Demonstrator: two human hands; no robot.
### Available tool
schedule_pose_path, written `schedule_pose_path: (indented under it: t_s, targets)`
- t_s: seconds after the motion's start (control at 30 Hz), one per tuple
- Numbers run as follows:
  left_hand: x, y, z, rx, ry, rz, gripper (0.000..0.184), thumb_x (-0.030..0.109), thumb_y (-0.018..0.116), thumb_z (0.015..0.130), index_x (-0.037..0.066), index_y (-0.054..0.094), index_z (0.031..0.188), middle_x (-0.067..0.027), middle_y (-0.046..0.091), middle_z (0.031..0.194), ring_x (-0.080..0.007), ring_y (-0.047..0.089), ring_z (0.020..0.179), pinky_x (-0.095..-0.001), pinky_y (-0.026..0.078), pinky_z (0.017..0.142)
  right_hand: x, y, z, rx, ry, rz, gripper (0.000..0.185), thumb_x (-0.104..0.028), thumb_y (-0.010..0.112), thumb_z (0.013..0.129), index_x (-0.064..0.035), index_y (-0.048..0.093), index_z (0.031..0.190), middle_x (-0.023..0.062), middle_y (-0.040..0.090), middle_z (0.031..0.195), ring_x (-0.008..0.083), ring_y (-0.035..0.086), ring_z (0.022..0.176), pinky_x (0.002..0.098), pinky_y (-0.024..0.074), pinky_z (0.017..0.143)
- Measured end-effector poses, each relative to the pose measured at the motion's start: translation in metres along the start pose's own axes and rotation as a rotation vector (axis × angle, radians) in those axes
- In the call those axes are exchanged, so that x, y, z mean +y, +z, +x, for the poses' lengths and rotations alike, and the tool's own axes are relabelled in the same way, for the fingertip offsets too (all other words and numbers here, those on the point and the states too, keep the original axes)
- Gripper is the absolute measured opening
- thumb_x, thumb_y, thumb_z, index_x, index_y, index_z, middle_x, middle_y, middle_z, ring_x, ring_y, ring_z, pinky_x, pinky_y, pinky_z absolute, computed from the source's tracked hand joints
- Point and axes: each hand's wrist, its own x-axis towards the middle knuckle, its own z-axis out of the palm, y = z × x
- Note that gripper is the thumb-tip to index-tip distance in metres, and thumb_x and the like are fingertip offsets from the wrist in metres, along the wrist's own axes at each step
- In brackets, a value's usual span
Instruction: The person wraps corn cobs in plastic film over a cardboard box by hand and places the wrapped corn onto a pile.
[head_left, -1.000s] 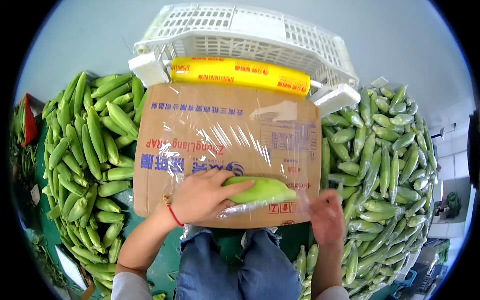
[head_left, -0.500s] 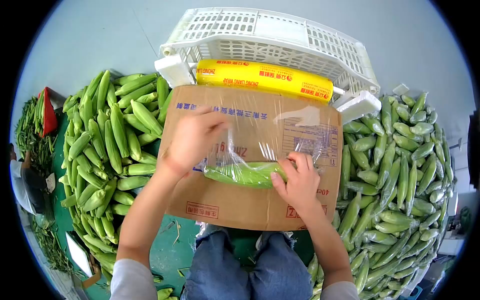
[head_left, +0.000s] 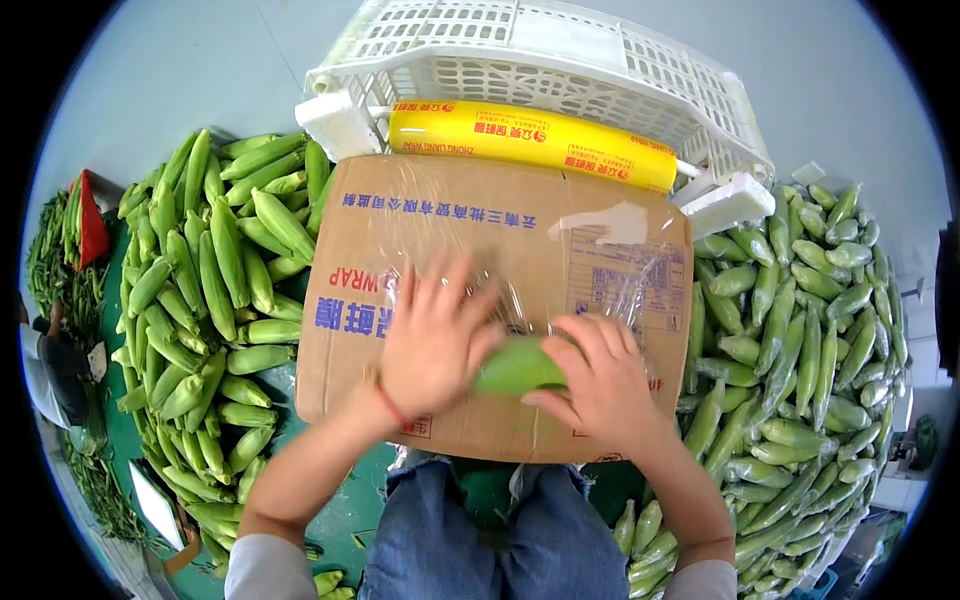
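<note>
A green ear of corn in its husk lies across the cardboard box, blurred by motion. My right hand grips its right end, fingers above and thumb below. At the other end is my left hand, fingers spread and smeared, its palm side against or just over the corn; the exact contact is hidden. Clear plastic film stretches over the box top from the yellow roll of cling film behind it.
A white plastic crate stands behind the roll, with white foam blocks at its ends. Unwrapped corn is heaped on the left, film-wrapped corn on the right. At far left another person is partly visible.
My left hand has come down from above the box to the corn's left end, its fingers now spread. The corn has shifted slightly and blurs; my right hand stays on it.
</note>
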Motion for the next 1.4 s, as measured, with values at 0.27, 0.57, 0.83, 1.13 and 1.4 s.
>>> schedule_pose_path:
  t_s: [0.27, 0.57, 0.83, 1.13, 1.4]
  targets:
    - [0.019, -0.026, -0.025, -0.203, -0.052, -0.427, 0.043, 0.032, 0.071, 0.079, 0.003, 0.062, 0.11, -0.0155, 0.068, 0.1, -0.03, 0.067, 0.095, -0.0383, 0.055, 0.078, -0.009, 0.013, -0.008, -0.229, 0.088, 0.11, 0.059, -0.041, 0.077, 0.067, -0.0082, 0.057, 0.111, 0.0081, 0.056, 0.096, 0.0241, 0.061, 0.088, 0.0331, 0.0528, 0.066]
    - [-0.047, 0.043, 0.076, -0.203, 0.102, -0.3, 0.069, 0.02, 0.066, 0.082, -0.011, 0.037, 0.136, -0.0291, 0.038, 0.143, -0.0407, 0.038, 0.134, -0.041, 0.034, 0.111, 0.02, 0.032, 0.032, 0.022, -0.129, -0.175, 0.055, -0.041, 0.074, 0.07, -0.0057, 0.058, 0.109, 0.007, 0.06, 0.099, 0.0227, 0.056, 0.099, 0.0407, 0.0449, 0.087]
    - [-0.043, 0.056, 0.108, -0.637, 0.135, -0.089, 0.082, 0.026, 0.076, 0.076, -0.011, 0.035, 0.137, -0.0277, 0.028, 0.149, -0.037, 0.038, 0.134, -0.0405, 0.041, 0.106, 0.006, 0.02, 0.029, -0.343, -0.052, 0.128, 0.054, -0.052, 0.073, 0.069, -0.0069, 0.056, 0.093, 0.0112, 0.061, 0.073, 0.029, 0.064, 0.067, 0.0404, 0.0523, 0.057]
    - [-0.016, 0.006, 0.03, 0.249, 0.086, -0.727, 0.054, 0.034, 0.068, 0.084, 0.006, 0.059, 0.128, -0.019, 0.054, 0.134, -0.0371, 0.045, 0.131, -0.0471, 0.037, 0.107, -0.028, -0.033, -0.071, -0.437, 0.905, 1.189, 0.069, -0.054, 0.064, 0.082, 0.0005, 0.051, 0.123, 0.0163, 0.066, 0.096, 0.0279, 0.067, 0.078, 0.0384, 0.0551, 0.072]
    - [0.043, -0.008, 0.034, 0.296, -0.38, -2.581, 0.041, 0.01, 0.05, 0.093, 0.015, 0.04, 0.132, -0.0171, 0.057, 0.109, -0.0317, 0.062, 0.096, -0.0448, 0.051, 0.083, -0.071, 0.047, -0.014, -0.525, 0.051, 3.441, 0.095, -0.079, 0.046, 0.08, 0.0023, 0.044, 0.128, 0.0206, 0.061, 0.084, 0.0255, 0.061, 0.058, 0.0355, 0.0525, 0.053]
